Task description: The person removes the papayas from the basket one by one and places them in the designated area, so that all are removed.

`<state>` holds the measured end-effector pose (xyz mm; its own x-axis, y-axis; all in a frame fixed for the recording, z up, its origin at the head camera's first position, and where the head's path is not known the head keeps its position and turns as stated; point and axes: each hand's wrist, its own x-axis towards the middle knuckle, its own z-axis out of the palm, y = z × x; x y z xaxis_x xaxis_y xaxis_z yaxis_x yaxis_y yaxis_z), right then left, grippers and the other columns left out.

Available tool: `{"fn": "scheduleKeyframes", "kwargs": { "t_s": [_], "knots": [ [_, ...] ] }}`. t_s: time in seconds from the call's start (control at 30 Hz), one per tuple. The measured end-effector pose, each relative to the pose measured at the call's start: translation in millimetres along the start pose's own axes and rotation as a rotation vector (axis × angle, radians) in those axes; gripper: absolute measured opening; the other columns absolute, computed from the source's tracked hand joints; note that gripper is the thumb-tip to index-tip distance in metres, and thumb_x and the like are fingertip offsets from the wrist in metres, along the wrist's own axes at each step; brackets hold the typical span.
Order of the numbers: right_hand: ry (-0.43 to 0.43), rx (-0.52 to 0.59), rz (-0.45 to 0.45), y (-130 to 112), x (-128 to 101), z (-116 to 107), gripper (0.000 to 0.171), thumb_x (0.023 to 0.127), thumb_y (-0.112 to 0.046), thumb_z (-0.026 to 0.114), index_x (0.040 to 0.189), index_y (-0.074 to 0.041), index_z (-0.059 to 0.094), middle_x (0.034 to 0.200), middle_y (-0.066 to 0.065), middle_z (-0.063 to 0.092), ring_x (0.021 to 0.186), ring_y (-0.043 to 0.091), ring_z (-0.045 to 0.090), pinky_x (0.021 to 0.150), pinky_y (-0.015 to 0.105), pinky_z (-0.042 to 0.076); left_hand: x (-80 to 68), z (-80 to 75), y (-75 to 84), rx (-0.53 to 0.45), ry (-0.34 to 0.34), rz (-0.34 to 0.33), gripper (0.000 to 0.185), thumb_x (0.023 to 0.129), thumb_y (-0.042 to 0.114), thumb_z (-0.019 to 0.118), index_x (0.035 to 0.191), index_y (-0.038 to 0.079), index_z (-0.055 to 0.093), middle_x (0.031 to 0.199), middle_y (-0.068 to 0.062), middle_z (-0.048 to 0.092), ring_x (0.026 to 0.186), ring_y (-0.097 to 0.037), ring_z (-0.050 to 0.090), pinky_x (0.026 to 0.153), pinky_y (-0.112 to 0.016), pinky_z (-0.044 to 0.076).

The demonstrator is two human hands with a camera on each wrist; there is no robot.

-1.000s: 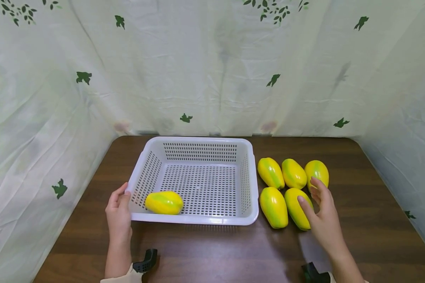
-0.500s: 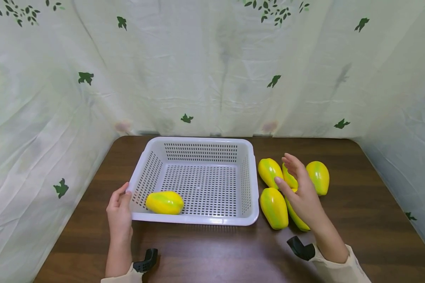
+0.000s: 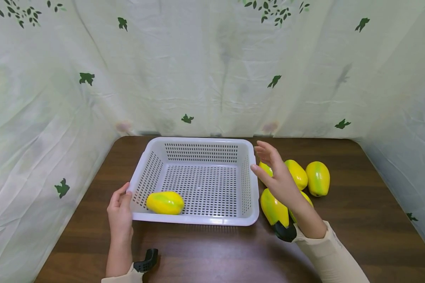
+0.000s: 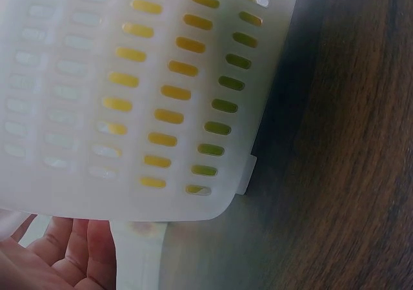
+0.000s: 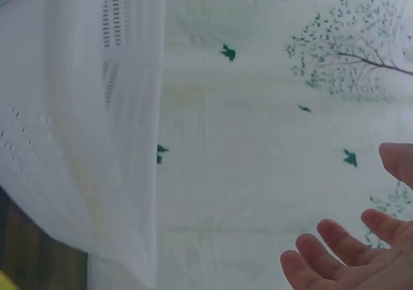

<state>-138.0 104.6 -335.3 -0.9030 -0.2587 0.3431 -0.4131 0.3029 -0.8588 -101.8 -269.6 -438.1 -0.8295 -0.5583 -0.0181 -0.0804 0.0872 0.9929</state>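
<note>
In the head view my left hand [image 3: 120, 212] grips the left rim of a white plastic basket [image 3: 194, 221] with slotted walls. The left wrist view shows those fingers [image 4: 100, 251] curled at the basket's edge. One glossy yellow fruit streaked with green, shaped like a mango or papaya [image 3: 165, 203], lies on its side in the basket's front left corner. My right hand [image 3: 281, 181] hovers by the basket's right rim, fingers spread and holding nothing. Under and beside it several matching fruits [image 3: 318, 179] lie on the table, some partly covered by that hand and forearm.
The dark wooden table [image 3: 212, 251] reaches back to a pale curtain [image 3: 212, 78] printed with green leaves and birds, which also hangs at both sides. Black wrist mounts [image 3: 146, 260] sit on both wrists.
My right hand has moved left from over the rightmost fruits to beside the basket's right rim, staying unloaded. The left hand, the basket and the fruits have stayed in place.
</note>
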Motion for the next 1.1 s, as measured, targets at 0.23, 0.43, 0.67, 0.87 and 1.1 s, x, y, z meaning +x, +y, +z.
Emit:
{"fn": "scheduleKeyframes", "kwargs": {
  "t_s": [0.23,0.43,0.67,0.87,1.1],
  "knots": [
    [-0.113,0.055,-0.015,22.4,24.9,24.4,0.058,0.090,-0.026,0.056,0.139,-0.016,0.027,0.133,0.007,0.038,0.119,0.023,0.037,0.100,0.042,0.028,0.0,0.1,0.9,-0.008,-0.001,-0.011,0.037,0.095,0.030,0.043,0.129,0.018,0.049,0.127,-0.008,0.047,0.106,-0.022,0.044,0.096,-0.047,0.032],
    [-0.229,0.124,0.021,23.4,46.2,45.6,0.059,0.090,-0.034,0.054,0.139,-0.016,0.026,0.131,0.008,0.039,0.117,0.025,0.039,0.098,0.043,0.032,-0.2,0.3,0.6,-0.005,-0.004,-0.004,0.038,0.095,0.030,0.043,0.129,0.016,0.048,0.127,-0.008,0.046,0.106,-0.022,0.044,0.096,-0.047,0.032],
    [-0.363,0.153,0.067,7.5,61.6,62.2,0.056,0.092,-0.020,0.052,0.140,-0.011,0.025,0.131,0.013,0.039,0.117,0.031,0.041,0.094,0.043,0.036,0.0,0.6,0.9,-0.004,0.003,0.004,0.038,0.094,0.031,0.044,0.129,0.016,0.048,0.127,-0.008,0.047,0.106,-0.022,0.045,0.096,-0.047,0.032],
    [-0.464,0.143,0.097,1.9,73.9,76.3,0.054,0.091,-0.018,0.053,0.138,-0.008,0.027,0.130,0.016,0.040,0.115,0.031,0.042,0.094,0.039,0.037,0.2,0.8,1.6,-0.011,0.010,0.003,0.037,0.094,0.029,0.044,0.128,0.015,0.049,0.125,-0.009,0.049,0.104,-0.021,0.046,0.094,-0.044,0.034],
    [-0.577,0.125,0.098,38.9,88.1,112.7,0.057,0.089,-0.025,0.057,0.138,-0.017,0.029,0.128,0.007,0.042,0.112,0.024,0.045,0.090,0.032,0.040,-0.1,1.0,3.0,-0.008,0.010,-0.006,0.037,0.095,0.028,0.044,0.129,0.013,0.049,0.124,-0.010,0.050,0.103,-0.020,0.047,0.094,-0.045,0.034]
  ]
}}
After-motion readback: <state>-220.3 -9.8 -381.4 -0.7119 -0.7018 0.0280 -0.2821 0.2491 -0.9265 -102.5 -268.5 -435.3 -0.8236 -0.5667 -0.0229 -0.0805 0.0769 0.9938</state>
